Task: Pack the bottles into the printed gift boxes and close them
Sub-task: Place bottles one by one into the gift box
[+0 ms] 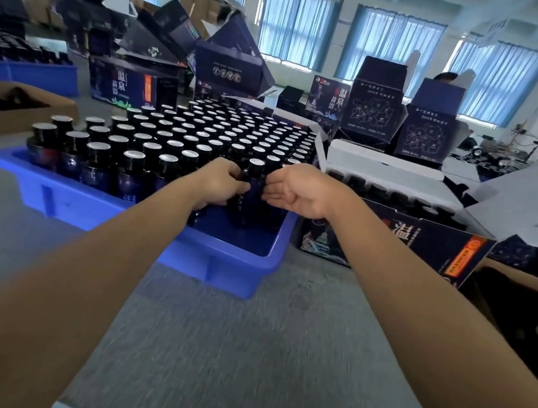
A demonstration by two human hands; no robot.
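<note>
Head view: blue tray (pixel 88 202) of capped bottles (pixel 166 141) on bench (pixel 275 343). Left grip (pixel 217 181) curls round a bottle (pixel 250 197) at tray's near-right corner, probably grasping it; blurry. Right grip (pixel 295 190) released, fingers beside it. Open gift box (pixel 428 240) right, part-filled.

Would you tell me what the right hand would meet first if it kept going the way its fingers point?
Most likely the dark bottle just past the fingertips of the right hand, standing upright in the blue crate; depth is hard to judge here.
</note>
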